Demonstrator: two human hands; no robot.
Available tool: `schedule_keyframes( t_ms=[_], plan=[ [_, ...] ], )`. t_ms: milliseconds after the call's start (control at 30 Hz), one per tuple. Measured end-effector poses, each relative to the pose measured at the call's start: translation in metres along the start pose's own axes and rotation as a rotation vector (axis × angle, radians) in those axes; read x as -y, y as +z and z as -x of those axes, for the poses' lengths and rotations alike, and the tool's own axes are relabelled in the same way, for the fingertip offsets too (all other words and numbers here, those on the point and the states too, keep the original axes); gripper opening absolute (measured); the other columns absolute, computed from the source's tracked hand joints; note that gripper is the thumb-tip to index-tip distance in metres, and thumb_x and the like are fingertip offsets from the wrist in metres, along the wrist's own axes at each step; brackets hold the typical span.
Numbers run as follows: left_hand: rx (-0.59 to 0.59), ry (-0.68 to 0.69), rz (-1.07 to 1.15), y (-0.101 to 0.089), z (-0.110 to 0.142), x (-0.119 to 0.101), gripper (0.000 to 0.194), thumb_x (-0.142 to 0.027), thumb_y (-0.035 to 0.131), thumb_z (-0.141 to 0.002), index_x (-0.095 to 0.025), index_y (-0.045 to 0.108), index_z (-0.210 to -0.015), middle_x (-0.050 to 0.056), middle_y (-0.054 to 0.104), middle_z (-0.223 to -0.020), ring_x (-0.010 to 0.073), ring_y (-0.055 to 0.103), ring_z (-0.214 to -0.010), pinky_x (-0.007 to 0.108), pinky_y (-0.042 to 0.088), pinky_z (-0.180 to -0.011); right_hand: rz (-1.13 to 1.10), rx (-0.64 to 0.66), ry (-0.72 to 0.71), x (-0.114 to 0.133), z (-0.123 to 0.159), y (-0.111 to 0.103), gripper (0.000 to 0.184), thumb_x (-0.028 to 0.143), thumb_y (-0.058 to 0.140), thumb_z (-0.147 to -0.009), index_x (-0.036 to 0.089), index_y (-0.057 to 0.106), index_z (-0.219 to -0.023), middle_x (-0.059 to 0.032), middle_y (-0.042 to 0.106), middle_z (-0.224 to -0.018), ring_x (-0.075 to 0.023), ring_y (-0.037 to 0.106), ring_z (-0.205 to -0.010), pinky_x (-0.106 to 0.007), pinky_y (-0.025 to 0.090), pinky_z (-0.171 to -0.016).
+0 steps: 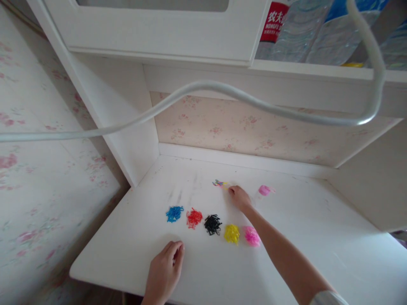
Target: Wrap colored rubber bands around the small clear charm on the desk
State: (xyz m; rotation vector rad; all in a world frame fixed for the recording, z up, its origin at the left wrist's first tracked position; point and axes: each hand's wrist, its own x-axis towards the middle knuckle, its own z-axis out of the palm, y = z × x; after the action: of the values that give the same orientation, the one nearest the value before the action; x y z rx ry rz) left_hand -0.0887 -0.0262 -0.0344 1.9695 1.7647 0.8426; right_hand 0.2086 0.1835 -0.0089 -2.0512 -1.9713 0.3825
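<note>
My right hand (239, 197) reaches to the back of the table, its fingers pinched together beside a small pile of mixed-colour rubber bands (218, 183). What lies between those fingertips, if anything, is too small to make out. Near the front edge rests my left hand (165, 267), curled into a loose fist with nothing showing in it. Between the hands runs a row of small rubber band piles: blue (174, 214), red (193, 218), black (213, 224), yellow (232, 234) and pink (252, 236). The pink pile lies close beside my right forearm.
A small pink bundle (264, 190) lies right of my right hand on the white table (127, 250). A pale cable (203, 86) crosses the view above. Overhead, a white cabinet (165, 34) adjoins a shelf of water bottles (302, 29). Side panels flank the table.
</note>
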Motion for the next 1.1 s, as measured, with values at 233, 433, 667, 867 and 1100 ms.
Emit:
schedule_keyframes(
  t_ms=[233,433,667,867,1100],
  plan=[
    [-0.003,0.024,-0.054,0.0,0.003,-0.003,0.023,-0.033,0.039,-0.093,-0.024,0.06,-0.091,0.001,0.063,-0.075,0.0124,0.061,-0.063,0.02,0.047,-0.059,-0.108,-0.074,-0.094,0.007,0.048,-0.017,0.032,0.03,0.037,-0.09,0.02,0.067,-0.094,-0.0042,0.065,-0.098,-0.0144,0.059,-0.088,-0.023,0.041,-0.078],
    [0.005,0.035,-0.073,0.0,0.001,-0.003,0.022,-0.034,0.04,-0.092,-0.026,0.061,-0.09,-0.001,0.065,-0.076,0.0124,0.062,-0.064,0.021,0.047,-0.06,-0.09,-0.037,-0.176,0.005,0.132,-0.032,0.035,0.038,0.033,-0.093,0.025,0.065,-0.09,-0.0008,0.064,-0.089,-0.0121,0.059,-0.073,-0.022,0.04,-0.065],
    [0.023,0.044,-0.107,0.002,0.001,-0.002,0.021,-0.034,0.041,-0.092,-0.026,0.06,-0.092,-0.001,0.066,-0.079,0.0128,0.063,-0.066,0.021,0.047,-0.062,0.129,-0.037,-0.155,0.001,0.172,-0.027,0.034,0.033,0.031,-0.095,0.028,0.064,-0.093,-0.0002,0.063,-0.088,-0.0105,0.06,-0.069,-0.02,0.034,-0.056],
    [0.061,0.027,-0.075,0.002,0.005,-0.001,0.021,-0.035,0.041,-0.093,-0.027,0.06,-0.094,-0.002,0.066,-0.084,0.0123,0.064,-0.072,0.022,0.047,-0.066,0.083,-0.109,-0.195,-0.003,0.176,-0.03,0.033,0.033,0.032,-0.095,0.028,0.065,-0.095,0.0001,0.065,-0.091,-0.01,0.061,-0.069,-0.019,0.035,-0.055],
    [0.141,-0.008,0.025,-0.012,-0.025,-0.021,0.027,-0.038,0.04,-0.093,-0.024,0.063,-0.089,-0.001,0.066,-0.08,0.012,0.06,-0.068,0.022,0.046,-0.064,-0.305,-0.249,0.133,-0.051,0.203,-0.024,0.041,0.051,0.041,-0.087,0.022,0.069,-0.093,-0.0019,0.067,-0.08,-0.0106,0.057,-0.059,-0.02,0.043,-0.06]
  ],
)
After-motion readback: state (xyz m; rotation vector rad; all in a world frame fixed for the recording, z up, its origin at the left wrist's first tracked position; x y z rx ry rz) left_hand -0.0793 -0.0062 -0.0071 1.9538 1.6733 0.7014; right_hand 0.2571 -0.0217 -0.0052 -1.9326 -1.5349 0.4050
